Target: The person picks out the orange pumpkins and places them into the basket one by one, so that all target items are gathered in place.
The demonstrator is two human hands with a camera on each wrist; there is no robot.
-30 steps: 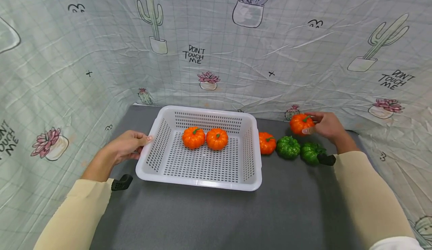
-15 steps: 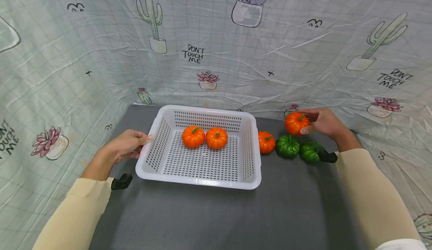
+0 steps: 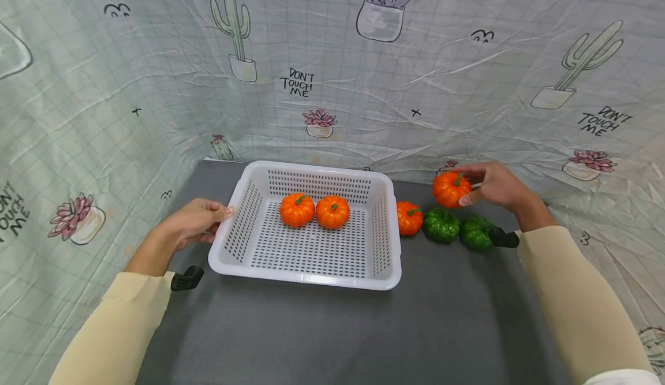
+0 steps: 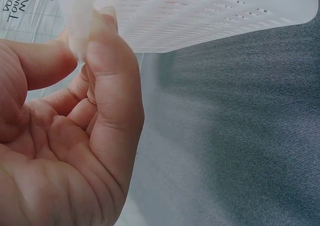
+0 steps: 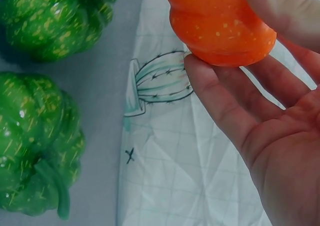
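My left hand pinches the left rim of a white perforated plastic basket; the left wrist view shows thumb and curled index finger on that rim. Two small orange pumpkins, one beside the other, sit inside the basket. Above the table at the back right, my right hand holds another orange pumpkin between thumb and fingers. In the right wrist view this pumpkin rests against the fingertips. Below it on the table lie two green pumpkins, one left of the other.
One more orange pumpkin stands against the basket's right side, partly hidden by its rim. Dark grey cloth covers the table. A pale curtain printed with cacti hangs close behind and at both sides.
My right hand has moved left and slightly up with the orange pumpkin. The left hand keeps its grip on the basket rim, and the basket has stayed in place.
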